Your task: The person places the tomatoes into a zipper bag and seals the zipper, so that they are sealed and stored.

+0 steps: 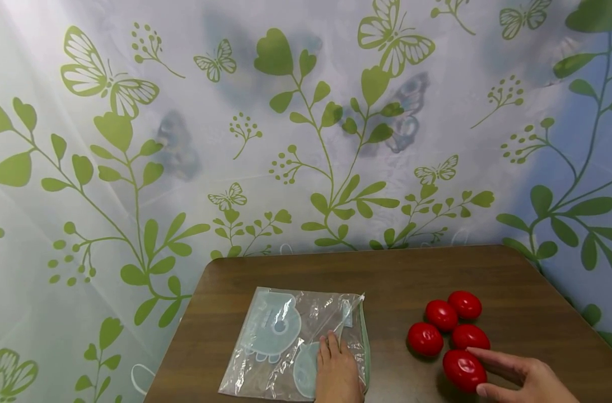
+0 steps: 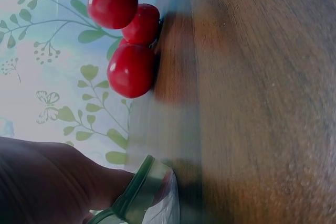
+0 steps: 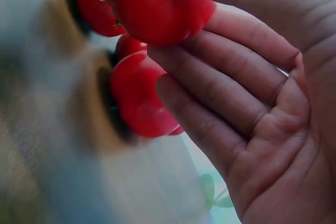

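My right hand (image 1: 527, 380) pinches a glossy red tomato (image 1: 464, 370) between thumb and fingertips. In the right wrist view, the held tomato (image 3: 157, 3) is up at the top, with the palm open below it. Several more tomatoes (image 1: 440, 315) lie clustered just beyond it on the table. Over the mouth side of a clear zip bag (image 1: 265, 383) lies my left hand (image 1: 337, 372), fingers stretched across the plastic. Its thumb is behind the bag's green zip edge (image 2: 131, 190) in the left wrist view. Pale blue cartoon shapes are printed on the bag.
A brown wooden table (image 1: 396, 274) with rounded corners carries everything. Behind it hangs a pale curtain (image 1: 306, 140) with green leaves and butterflies, close to the table's back edge. A stretch of wood separates the bag from the tomatoes.
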`<state>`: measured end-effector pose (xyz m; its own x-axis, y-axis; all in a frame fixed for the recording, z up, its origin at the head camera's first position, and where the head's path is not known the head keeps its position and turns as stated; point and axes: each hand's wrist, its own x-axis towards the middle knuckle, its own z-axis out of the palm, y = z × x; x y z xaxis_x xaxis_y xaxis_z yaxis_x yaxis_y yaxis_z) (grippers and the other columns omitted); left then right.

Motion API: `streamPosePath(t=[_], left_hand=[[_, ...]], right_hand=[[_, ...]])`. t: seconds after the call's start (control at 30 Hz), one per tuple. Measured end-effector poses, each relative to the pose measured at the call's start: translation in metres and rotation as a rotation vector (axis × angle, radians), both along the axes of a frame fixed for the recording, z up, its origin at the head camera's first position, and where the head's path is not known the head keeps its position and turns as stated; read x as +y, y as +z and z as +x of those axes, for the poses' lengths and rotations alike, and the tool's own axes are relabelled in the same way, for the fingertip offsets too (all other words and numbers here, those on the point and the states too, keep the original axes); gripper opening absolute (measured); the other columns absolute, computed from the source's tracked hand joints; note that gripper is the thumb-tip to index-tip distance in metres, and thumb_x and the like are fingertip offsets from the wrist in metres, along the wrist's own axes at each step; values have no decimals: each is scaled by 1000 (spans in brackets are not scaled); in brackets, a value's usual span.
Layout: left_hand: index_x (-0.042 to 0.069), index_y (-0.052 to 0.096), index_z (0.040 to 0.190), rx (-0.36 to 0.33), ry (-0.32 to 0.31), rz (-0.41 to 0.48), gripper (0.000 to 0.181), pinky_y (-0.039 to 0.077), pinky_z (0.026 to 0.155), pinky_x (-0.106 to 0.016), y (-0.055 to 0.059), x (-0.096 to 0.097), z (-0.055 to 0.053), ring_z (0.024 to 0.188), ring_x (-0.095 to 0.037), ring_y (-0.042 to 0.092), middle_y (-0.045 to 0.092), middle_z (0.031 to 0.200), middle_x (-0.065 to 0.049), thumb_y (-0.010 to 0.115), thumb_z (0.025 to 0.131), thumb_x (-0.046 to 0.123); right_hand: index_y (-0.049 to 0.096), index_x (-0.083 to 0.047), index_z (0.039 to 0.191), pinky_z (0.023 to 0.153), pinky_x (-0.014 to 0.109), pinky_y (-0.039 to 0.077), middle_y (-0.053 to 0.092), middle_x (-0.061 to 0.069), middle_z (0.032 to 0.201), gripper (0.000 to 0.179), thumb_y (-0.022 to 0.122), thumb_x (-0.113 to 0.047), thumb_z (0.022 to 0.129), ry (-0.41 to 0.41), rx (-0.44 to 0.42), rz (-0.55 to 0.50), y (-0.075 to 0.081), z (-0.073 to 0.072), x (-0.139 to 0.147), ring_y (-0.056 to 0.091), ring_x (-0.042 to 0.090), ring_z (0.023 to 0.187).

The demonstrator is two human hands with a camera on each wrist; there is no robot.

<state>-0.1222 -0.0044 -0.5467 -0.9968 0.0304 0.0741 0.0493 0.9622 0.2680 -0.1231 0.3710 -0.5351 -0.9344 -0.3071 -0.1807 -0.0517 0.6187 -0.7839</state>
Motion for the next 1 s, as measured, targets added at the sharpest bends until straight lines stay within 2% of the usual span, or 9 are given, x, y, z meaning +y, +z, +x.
streamPosePath(t=[0.13, 0.2, 0.23, 0.37, 0.4, 0.67, 0.83, 1.0], left_hand=[[-9, 60, 142, -13, -2, 10, 104, 51, 116, -56, 1, 0, 0, 144, -51, 53, 54, 153, -31, 107, 56, 26], [-9, 60, 142, -21, 0, 18, 104, 50, 117, -57, 2, 0, 0, 144, -51, 52, 54, 154, -31, 107, 56, 25], [-10, 60, 143, -24, 2, 23, 105, 50, 117, -57, 2, 0, 0, 145, -51, 52, 54, 154, -31, 107, 56, 24], [-9, 61, 142, -23, 11, 32, 104, 50, 118, -57, 2, 1, 1, 145, -51, 53, 54, 155, -31, 108, 56, 24], [-9, 61, 142, -19, 13, 32, 103, 50, 117, -57, 2, 1, 1, 145, -51, 53, 54, 155, -31, 108, 56, 24], [-9, 61, 142, 6, 19, 28, 105, 51, 116, -57, 1, 2, 2, 145, -50, 53, 54, 155, -30, 108, 54, 23], [-9, 61, 142, 5, 20, 29, 105, 51, 117, -56, 0, 2, 2, 146, -50, 52, 54, 156, -30, 108, 54, 23], [-9, 61, 142, -1, 27, 50, 105, 50, 117, -57, -1, 3, 2, 146, -51, 52, 53, 156, -31, 108, 54, 21]], right_hand=[[65, 6, 146, 84, 18, 62, 78, -5, 133, 60, 84, -25, 97, 15, 94, 41, 4, -2, -5, 58, -22, 111], [66, 4, 145, 84, 19, 63, 79, -9, 132, 60, 85, -26, 97, 10, 121, 61, 7, -4, -8, 58, -22, 111], [67, 3, 145, 84, 20, 63, 79, -7, 132, 60, 86, -27, 96, 7, 131, 69, 9, -4, -10, 59, -21, 111], [67, 0, 146, 84, 27, 66, 76, 19, 137, 61, 86, -30, 95, 2, 156, 96, 17, -6, -21, 61, -19, 110], [68, -1, 146, 83, 28, 66, 75, 22, 138, 61, 86, -30, 95, 2, 165, 98, 19, -6, -24, 61, -19, 110], [70, -2, 143, 78, 23, 64, 75, 27, 134, 58, 89, -23, 93, 25, 292, 57, 29, -9, -43, 66, -15, 107], [67, -2, 146, 82, 28, 67, 71, 31, 139, 58, 87, -23, 95, 32, 237, 26, 36, -12, -53, 66, -14, 107], [67, -5, 147, 85, 30, 67, 71, 26, 142, 59, 86, -25, 96, 30, 193, -10, 41, -16, -66, 65, -13, 108]])
